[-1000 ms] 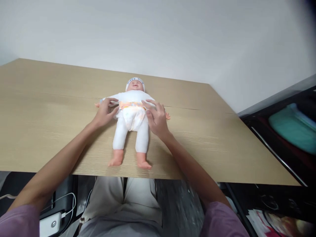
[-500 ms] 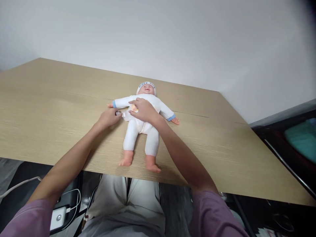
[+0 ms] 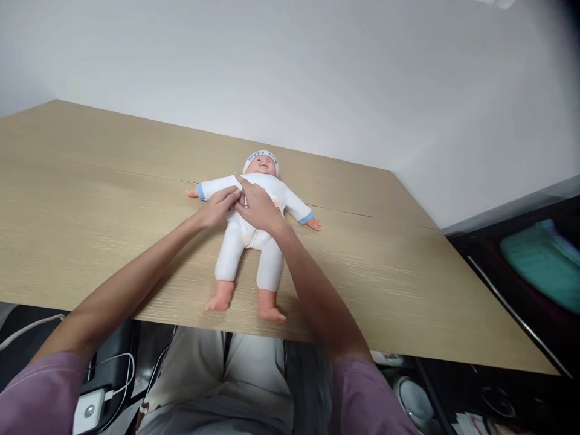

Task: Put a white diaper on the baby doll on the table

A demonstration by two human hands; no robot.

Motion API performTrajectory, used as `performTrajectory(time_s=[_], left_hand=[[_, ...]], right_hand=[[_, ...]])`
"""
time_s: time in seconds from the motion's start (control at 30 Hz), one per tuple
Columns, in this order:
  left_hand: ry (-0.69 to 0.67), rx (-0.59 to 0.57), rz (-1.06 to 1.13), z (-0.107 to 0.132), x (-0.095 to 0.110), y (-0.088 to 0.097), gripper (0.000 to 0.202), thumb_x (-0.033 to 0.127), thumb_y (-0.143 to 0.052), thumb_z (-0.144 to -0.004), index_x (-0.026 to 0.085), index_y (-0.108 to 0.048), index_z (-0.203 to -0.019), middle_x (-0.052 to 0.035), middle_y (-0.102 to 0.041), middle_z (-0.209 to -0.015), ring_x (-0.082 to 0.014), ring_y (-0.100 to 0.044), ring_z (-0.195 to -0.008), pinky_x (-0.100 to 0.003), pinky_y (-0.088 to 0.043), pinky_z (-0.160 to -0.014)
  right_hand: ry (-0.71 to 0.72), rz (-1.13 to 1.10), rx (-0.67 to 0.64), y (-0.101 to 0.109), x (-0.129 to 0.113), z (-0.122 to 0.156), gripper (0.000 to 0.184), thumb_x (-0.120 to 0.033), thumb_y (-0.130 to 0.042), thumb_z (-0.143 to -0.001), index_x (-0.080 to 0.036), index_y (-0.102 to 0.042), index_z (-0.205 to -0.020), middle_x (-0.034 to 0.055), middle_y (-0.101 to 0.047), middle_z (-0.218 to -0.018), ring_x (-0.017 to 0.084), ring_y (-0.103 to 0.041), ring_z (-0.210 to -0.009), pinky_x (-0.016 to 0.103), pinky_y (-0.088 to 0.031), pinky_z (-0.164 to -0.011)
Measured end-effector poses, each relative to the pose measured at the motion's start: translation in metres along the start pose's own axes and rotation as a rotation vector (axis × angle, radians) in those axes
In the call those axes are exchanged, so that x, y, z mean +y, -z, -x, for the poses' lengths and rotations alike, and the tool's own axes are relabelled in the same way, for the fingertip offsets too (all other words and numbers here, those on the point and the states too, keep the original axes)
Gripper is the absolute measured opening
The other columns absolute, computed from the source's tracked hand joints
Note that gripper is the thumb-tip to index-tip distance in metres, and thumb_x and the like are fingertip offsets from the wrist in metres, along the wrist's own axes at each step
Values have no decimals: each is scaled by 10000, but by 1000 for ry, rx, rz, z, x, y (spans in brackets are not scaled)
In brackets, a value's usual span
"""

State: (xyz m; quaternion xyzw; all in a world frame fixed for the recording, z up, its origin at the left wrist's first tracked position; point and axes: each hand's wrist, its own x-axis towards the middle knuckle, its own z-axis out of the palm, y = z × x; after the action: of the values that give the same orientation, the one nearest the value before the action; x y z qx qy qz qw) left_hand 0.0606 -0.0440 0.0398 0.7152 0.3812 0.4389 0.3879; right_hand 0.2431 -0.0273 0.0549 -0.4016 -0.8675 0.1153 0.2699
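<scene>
A baby doll [image 3: 226, 254] in white romper, blue cuffs and white cap is laid face-up on the desk [image 3: 90, 199], bare feet nearest. Its torso is pressed by the left hand [image 3: 219, 207] and right hand [image 3: 257, 208], fingers bent; grip cannot be told.

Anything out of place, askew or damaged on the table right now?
Nothing spilled or damaged. The doll lies face up on the table, slightly slanted, with its feet close to the near edge. The left hand and right hand both rest on its chest, hiding what is under them.
</scene>
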Motion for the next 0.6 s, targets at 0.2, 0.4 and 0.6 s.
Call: performTrajectory(time_s=[0.2,0.4,0.6], left_hand=[[119,191,191,6,-31,0,444,615,-724,-970,260,-578,-1192,-21,-645,-980,-182,-584,-822,-330,-503,-773],[125,133,191,4,-34,-6,441,614,-783,-934,232,-570,-990,23,-553,-825,-155,-484,-730,-306,-433,-706],[264,333,78,2,-30,-12,212,370,-692,-995,242,-544,-1075,-7,-622,-920,-177,-578,-798,-320,-482,-740]], right_hand=[[-17,-151,34,2,4,-2,588,-259,-538,-1105,-208,-496,-1689,60,-731,-1049,256,-664,-963,384,-512,-955],[-20,-287,60,10,9,-2,614,-150,-591,-989,-254,-585,-1594,-36,-606,-864,194,-580,-797,332,-520,-860],[-69,-195,326,13,0,-2,475,-14,-483,-922,-226,-744,-1258,42,-622,-1002,215,-610,-919,368,-561,-930]])
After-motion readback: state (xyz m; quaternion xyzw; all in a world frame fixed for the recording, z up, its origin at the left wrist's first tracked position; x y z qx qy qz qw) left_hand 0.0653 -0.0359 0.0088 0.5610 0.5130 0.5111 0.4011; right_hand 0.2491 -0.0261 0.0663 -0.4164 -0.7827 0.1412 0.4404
